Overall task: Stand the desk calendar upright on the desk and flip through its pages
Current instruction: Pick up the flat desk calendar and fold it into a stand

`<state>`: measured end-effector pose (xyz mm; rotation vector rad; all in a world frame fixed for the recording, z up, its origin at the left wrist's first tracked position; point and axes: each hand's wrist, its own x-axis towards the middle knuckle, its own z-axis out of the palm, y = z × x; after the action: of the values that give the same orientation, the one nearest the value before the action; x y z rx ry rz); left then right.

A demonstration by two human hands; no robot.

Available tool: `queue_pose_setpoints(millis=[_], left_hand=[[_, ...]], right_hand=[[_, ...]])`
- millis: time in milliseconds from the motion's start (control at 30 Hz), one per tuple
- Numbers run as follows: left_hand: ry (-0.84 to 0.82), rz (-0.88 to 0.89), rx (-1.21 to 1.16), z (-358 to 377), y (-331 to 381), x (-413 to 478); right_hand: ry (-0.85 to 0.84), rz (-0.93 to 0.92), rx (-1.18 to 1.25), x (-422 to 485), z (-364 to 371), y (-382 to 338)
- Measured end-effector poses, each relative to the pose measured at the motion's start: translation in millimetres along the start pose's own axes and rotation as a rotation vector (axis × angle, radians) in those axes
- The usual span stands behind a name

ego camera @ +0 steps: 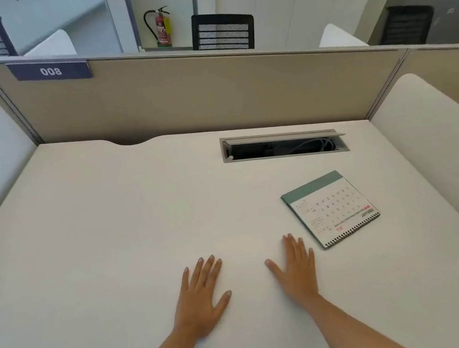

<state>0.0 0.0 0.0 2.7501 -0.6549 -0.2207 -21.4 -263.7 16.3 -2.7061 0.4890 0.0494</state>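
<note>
The desk calendar lies flat on the white desk, right of centre, turned at an angle. Its spiral binding faces me and a green band runs along its far edge; the top page reads February. My left hand rests palm down on the desk, fingers spread, holding nothing. My right hand also lies flat and empty, its fingertips a short way left of the calendar's near corner, not touching it.
An open cable tray with wires is sunk into the desk behind the calendar. A beige partition closes the far side, with rounded white side panels at left and right. Chairs and a fire extinguisher stand beyond.
</note>
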Motion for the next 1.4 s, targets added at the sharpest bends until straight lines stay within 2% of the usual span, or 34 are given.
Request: queue_pose_setpoints(millis=[100,267,333,500,567,700,867,933,1000,1133,1200,1300,1333,1400], left_hand=[[-0.037,-0.005,0.05,-11.3,-5.7,13.2],[-0.193,-0.034,0.09,-32.5,-14.5,43.4],[-0.211,-0.039,0.074,-34.4,-15.6,45.8],[-0.215,-0.04,0.053,-35.0,-15.2,45.8],[-0.218,-0.035,0.026,-34.2,-17.6,46.8],[-0.22,-0.081,-0.058,-29.8,-20.3,51.3],[-0.189,-0.31,-0.321,-27.5,-19.1,67.7],[-0.169,-0.32,-0.396,-28.5,-20.8,69.7],[-0.154,-0.297,-0.409,-28.1,-23.0,66.5],[-0.124,-0.225,-0.253,-23.5,-28.3,54.3],[-0.099,-0.195,-0.194,-22.4,-27.5,46.7],[-0.104,-0.142,-0.081,-18.8,-23.5,28.8],[-0.088,-0.117,-0.052,-16.8,-22.3,20.4],[-0.042,-0.052,0.019,-13.5,-20.0,-0.5]], right_hand=[[0.046,0.175,0.022,31.7,-20.8,3.1],[-0.005,0.441,0.156,62.1,-38.9,3.2],[0.008,0.452,0.174,57.1,-32.2,7.8],[0.092,0.299,0.12,35.1,-10.7,15.0],[0.105,0.153,0.113,24.6,-6.0,16.7],[0.044,-0.152,0.04,-8.9,8.5,13.2],[-0.112,-0.562,0.077,-44.7,27.5,-9.0],[-0.145,-0.656,0.071,-52.3,30.3,-14.4],[-0.077,-0.675,0.065,-55.0,30.5,-16.3],[0.097,-0.535,0.141,-57.6,25.2,-19.3],[0.144,-0.348,0.219,-56.4,24.4,-17.3],[0.232,0.035,0.373,-50.8,21.4,-15.4],[0.259,0.115,0.395,-48.4,19.2,-15.6],[0.278,0.143,0.375,-45.6,17.5,-17.2]])
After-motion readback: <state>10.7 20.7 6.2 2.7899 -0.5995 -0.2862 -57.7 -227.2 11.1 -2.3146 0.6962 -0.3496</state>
